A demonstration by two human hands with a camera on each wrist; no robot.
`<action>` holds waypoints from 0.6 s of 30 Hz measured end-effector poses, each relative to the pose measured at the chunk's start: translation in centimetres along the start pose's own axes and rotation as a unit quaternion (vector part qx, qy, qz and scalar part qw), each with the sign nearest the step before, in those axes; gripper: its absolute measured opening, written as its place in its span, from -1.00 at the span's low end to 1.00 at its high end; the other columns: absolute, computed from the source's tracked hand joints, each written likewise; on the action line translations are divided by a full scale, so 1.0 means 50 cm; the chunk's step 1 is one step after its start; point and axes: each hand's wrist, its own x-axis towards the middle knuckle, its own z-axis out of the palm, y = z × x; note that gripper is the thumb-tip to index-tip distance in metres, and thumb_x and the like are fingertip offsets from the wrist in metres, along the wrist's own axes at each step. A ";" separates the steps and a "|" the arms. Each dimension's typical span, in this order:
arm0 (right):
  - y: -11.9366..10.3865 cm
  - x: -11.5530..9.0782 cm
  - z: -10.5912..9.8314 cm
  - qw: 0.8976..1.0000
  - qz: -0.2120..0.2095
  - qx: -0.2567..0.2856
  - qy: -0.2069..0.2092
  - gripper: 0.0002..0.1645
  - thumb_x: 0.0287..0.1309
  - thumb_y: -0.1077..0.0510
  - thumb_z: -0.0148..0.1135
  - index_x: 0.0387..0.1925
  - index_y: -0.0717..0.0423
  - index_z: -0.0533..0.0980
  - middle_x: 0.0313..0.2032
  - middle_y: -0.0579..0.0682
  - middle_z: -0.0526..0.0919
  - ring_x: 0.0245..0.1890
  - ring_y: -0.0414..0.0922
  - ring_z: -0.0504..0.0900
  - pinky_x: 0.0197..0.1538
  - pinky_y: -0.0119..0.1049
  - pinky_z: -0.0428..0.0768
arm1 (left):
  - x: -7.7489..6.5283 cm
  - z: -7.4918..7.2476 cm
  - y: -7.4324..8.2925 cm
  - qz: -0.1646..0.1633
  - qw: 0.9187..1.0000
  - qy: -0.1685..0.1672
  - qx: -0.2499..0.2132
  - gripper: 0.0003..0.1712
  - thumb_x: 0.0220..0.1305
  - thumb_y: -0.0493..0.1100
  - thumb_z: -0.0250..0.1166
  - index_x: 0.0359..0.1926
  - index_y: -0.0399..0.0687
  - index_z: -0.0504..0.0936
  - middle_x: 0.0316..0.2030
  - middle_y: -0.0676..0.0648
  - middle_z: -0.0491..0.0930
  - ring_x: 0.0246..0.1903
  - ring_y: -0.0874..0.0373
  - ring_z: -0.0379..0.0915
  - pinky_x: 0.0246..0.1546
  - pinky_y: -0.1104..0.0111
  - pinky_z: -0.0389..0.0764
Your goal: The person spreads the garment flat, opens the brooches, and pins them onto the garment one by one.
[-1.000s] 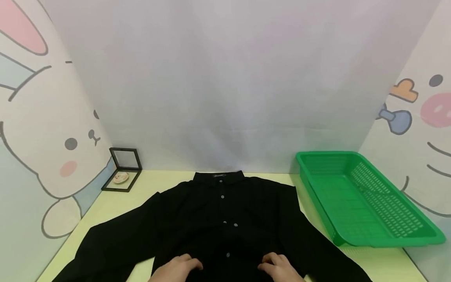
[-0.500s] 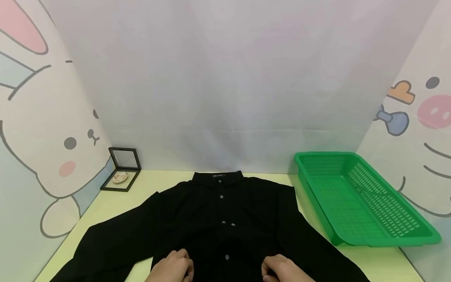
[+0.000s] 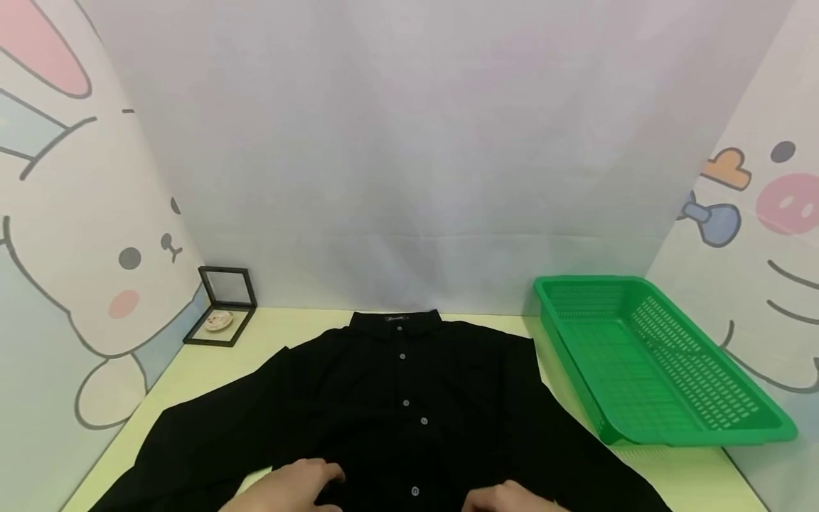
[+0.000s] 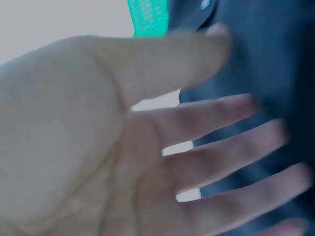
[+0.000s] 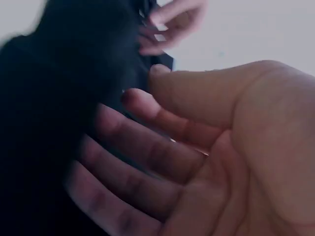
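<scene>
A black long-sleeved button-up shirt point(image 3: 365, 398) lies spread face up on the table, collar at the back and sleeves slanting out toward the front. Over its lower left front is my left hand point(image 3: 288, 487). The left wrist view shows that hand's fingers point(image 4: 216, 162) spread and nearly straight above the dark cloth, with nothing between them and the thumb. My right hand point(image 3: 508, 498) is over the lower right front, partly cut off by the frame's bottom edge. In the right wrist view its fingers point(image 5: 147, 147) are loosely bent beside the dark cloth, the thumb held apart from them.
A green plastic basket point(image 3: 576, 370) stands at the right, beside the shirt's sleeve. At the back left, a small black-framed box point(image 3: 214, 343) with its lid raised holds a round pale item point(image 3: 219, 320). Cartoon-printed walls surround the pale yellow table point(image 3: 281, 323).
Both hands have moved toward the front edge. The left fingers, curled half a second ago, have straightened. A lower shirt button has shifted slightly toward the front.
</scene>
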 end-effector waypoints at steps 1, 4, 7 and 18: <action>-0.002 -0.004 -0.017 1.000 0.015 0.005 0.007 -0.86 0.48 0.05 0.20 -0.20 -0.10 0.66 -0.37 -0.39 0.67 -0.42 -0.51 0.60 -0.39 -0.49 0.63 | -0.001 -0.006 -0.013 0.002 1.000 -0.012 -0.022 -0.62 0.27 0.18 0.44 0.02 0.20 0.69 -0.35 0.15 0.61 -0.39 0.23 0.57 -0.33 0.28 0.63; -0.044 -0.011 -0.066 0.996 0.041 -0.043 0.061 -0.90 0.46 0.05 0.25 -0.17 -0.08 0.65 -0.30 -0.32 0.69 -0.36 -0.46 0.61 -0.34 -0.41 0.64 | -0.028 -0.039 0.010 0.023 0.998 0.003 -0.050 -0.60 0.31 0.12 0.43 0.09 0.13 0.67 -0.36 0.10 0.64 -0.40 0.15 0.59 -0.37 0.23 0.61; -0.104 -0.012 -0.094 0.976 0.073 -0.151 0.137 -0.96 0.40 0.11 0.31 -0.17 -0.05 0.65 -0.27 -0.28 0.68 -0.31 -0.41 0.61 -0.30 -0.37 0.64 | -0.064 -0.078 0.086 0.053 0.992 0.107 0.031 -0.63 0.34 0.00 0.42 0.10 0.00 0.67 -0.18 0.03 0.67 -0.22 0.04 0.62 -0.25 0.11 0.66; -0.083 0.022 -0.118 0.956 0.196 -0.169 0.138 -0.79 0.28 0.17 0.40 -0.11 0.19 0.64 -0.41 -0.10 0.63 -0.43 -0.16 0.59 -0.36 -0.23 0.58 | -0.014 -0.100 0.094 0.001 0.947 0.271 0.170 -0.43 0.23 -0.13 0.51 0.24 -0.13 0.60 0.08 -0.22 0.65 0.06 -0.21 0.61 0.01 -0.15 0.62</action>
